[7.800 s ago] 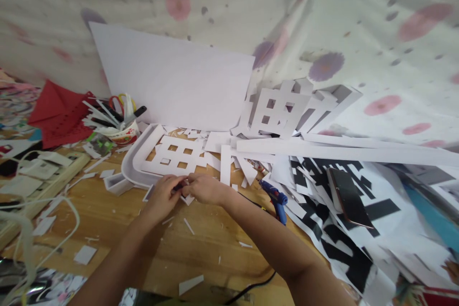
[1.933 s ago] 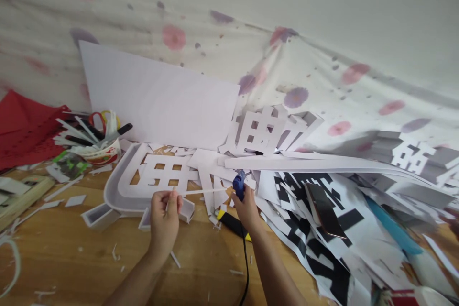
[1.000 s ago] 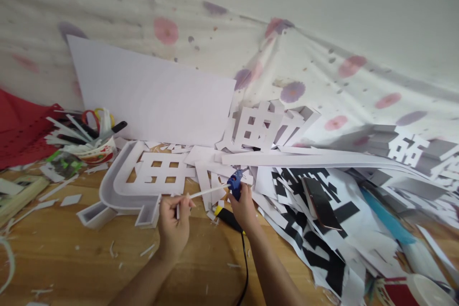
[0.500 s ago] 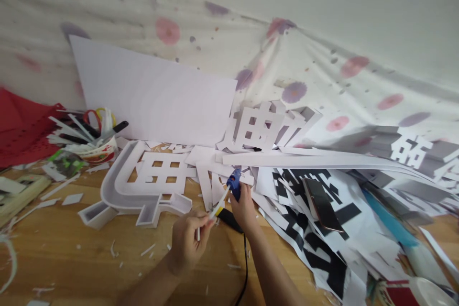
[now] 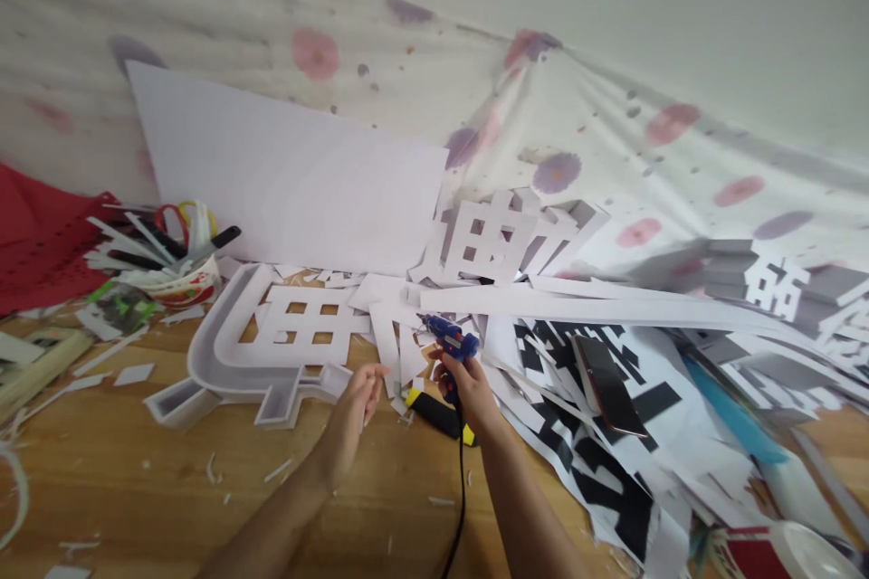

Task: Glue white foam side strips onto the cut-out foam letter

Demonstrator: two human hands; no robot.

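My right hand (image 5: 470, 389) is closed round the grip of a blue glue gun (image 5: 451, 338), whose nozzle points to the left. A black cord (image 5: 462, 488) runs down from the gun toward me. From behind the gun a thin white stick (image 5: 536, 382) reaches right, apparently the glue stick in it. Over the wood, my left hand (image 5: 359, 400) holds nothing, its fingers loosely stretched toward the gun. Left of it lies a white hollow letter-like shape with raised walls (image 5: 227, 380). A black-and-yellow tool, like a cutter (image 5: 438, 414), rests below the gun.
A phone (image 5: 609, 384) lies on black-printed sheets (image 5: 631, 470) at right. Long white strips (image 5: 584, 301) cross the back. White cut-out characters (image 5: 489, 240) lean by the curtain. A bowl of tools (image 5: 194, 282) stands at left, and a tub (image 5: 780, 552) front right.
The glue gun has turned from facing away to pointing left. My left hand has let go of the white stick at its rear and moved slightly left, fingers opening.
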